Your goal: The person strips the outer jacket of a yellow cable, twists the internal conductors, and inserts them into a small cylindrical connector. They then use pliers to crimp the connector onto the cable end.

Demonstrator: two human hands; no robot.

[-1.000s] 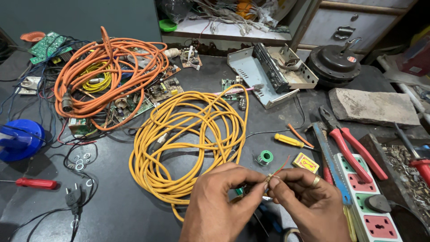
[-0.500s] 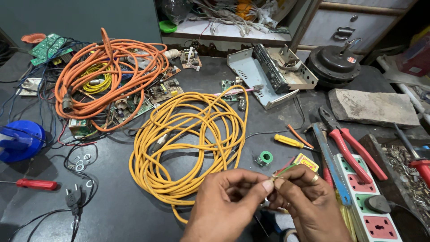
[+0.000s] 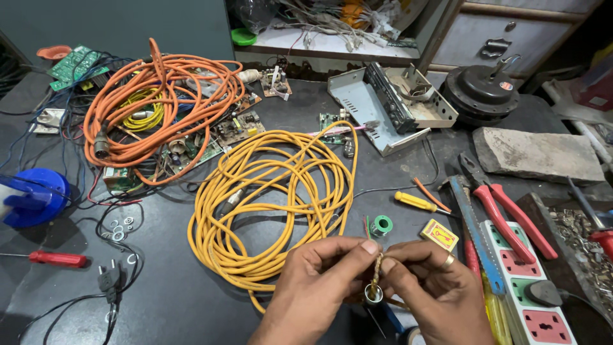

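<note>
**Two Hands Pinch a Twisted Strand of Bare Wire**

A short twisted strand of bare wire [image 3: 376, 276], coppery and rope-like, stands nearly upright at the bottom centre of the bench, caught between both hands. The left hand [image 3: 316, 287] closes thumb and forefinger on its upper end; the right hand [image 3: 434, 291], a ring on one finger, pinches it from the other side, so the fingertips of both nearly meet around it. The remaining fingers of each hand are curled in, neither hand spread. Just below the strand, a small round metal-rimmed part [image 3: 373, 294] sits against the fingers; what it is cannot be told.

Directly behind the hands lies a loose coil of yellow cable [image 3: 274, 191], smooth and glossy, its nearest loops just beside the left hand. A small green spool [image 3: 382, 225] and a yellow-handled screwdriver [image 3: 415, 202] rest a little beyond the fingertips, with a yellow matchbox [image 3: 439, 234] near the right hand. To the right are red-handled pliers [image 3: 504, 207] and a white power strip [image 3: 530, 287] with red sockets. Farther back left, an orange cable coil [image 3: 159, 102] lies over green circuit boards [image 3: 239, 128]. The dark worktop [image 3: 159, 287] is matte and scuffed.
</note>
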